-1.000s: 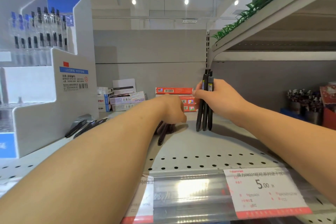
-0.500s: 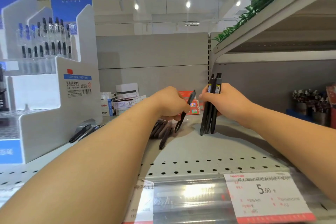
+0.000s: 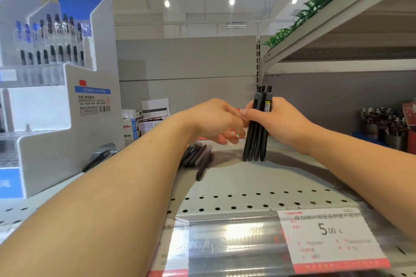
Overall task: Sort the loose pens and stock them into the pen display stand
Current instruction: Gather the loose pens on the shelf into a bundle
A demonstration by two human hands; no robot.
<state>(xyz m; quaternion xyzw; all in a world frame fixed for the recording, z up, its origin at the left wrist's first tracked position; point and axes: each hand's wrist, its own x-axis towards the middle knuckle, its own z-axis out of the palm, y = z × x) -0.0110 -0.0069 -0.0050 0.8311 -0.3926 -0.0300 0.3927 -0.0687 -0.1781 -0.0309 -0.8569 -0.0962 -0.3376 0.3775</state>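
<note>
My right hand (image 3: 283,123) grips a bundle of black pens (image 3: 256,132) held upright, their tips resting on the grey shelf (image 3: 247,182). My left hand (image 3: 216,121) is just left of the bundle, its loosely curled fingers reaching the bundle's side with no pen of its own visible. Several loose dark pens (image 3: 198,156) lie in a small heap on the shelf below my left wrist. The white and blue pen display stand (image 3: 67,123) stands at the left, with pens upright in its upper tiers. Two more dark pens (image 3: 96,159) lie at the stand's foot.
Small stationery boxes (image 3: 148,119) are stacked at the back of the shelf. Cups of pens (image 3: 382,123) stand at the far right beside a red box. An upper shelf (image 3: 337,18) overhangs on the right. A 5.00 price tag (image 3: 331,236) sits on the front rail.
My left hand lifted one pen from the heap and brought it right to the bundle. The bundle in my right hand has grown by one pen.
</note>
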